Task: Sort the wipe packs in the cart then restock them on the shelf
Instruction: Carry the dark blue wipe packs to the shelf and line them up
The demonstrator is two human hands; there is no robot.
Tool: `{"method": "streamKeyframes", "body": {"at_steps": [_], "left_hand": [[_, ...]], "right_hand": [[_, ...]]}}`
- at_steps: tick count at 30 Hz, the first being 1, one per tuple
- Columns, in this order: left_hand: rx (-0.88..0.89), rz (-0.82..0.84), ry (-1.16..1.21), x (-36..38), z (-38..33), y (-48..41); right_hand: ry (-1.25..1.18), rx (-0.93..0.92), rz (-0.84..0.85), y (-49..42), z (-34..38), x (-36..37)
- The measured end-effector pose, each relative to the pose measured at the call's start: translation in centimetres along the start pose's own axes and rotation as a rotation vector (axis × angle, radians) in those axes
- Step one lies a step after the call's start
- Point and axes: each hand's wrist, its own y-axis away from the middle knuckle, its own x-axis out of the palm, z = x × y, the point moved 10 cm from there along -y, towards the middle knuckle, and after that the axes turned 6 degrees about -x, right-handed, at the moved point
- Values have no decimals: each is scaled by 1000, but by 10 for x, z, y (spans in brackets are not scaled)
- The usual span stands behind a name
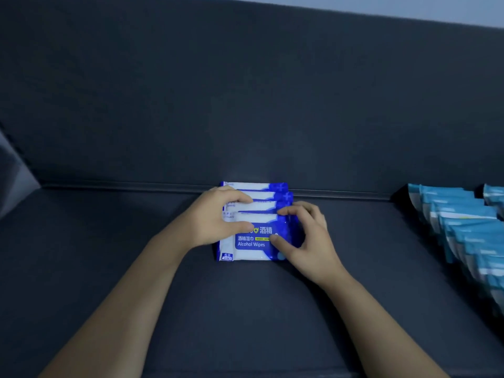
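Both hands on the front alcohol wipe pack (253, 242) now: left hand (218, 216) pinching its top-left, right hand (308, 236) its right edge, each grip closed on it. It leans against the blue row (261, 190) at the back of the shelf (109, 241). Release unevenly and the slick packs could slump forward.

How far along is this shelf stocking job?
Done: a row of light blue packs stands at the right of the shelf. In hand: left hand and right hand hold a row of dark blue alcohol wipe packs near the back wall. Left: unclear, since the cart is out of view, though the shelf has room for more.
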Motion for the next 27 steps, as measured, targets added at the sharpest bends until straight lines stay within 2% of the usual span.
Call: {"method": "streamKeyframes", "body": {"at_steps": [3,7,12,16,21,27], "left_hand": [[49,-26,-76,0,-8,2],[135,-83,-289,-2,-27,13],[304,-144,-462,-2,-90,35],[465,-174,-525,31,-179,68],[701,-156,-597,124,-313,149],[890,-23,-602,253,-443,275]], "right_hand": [[20,-7,4,0,3,0],[112,-7,-14,4,17,-15],[552,17,-5,51,48,-74],[815,42,-193,115,65,-149],[1048,245,-331,242,60,-252],[1125,681,-398,466,41,-368]]}}
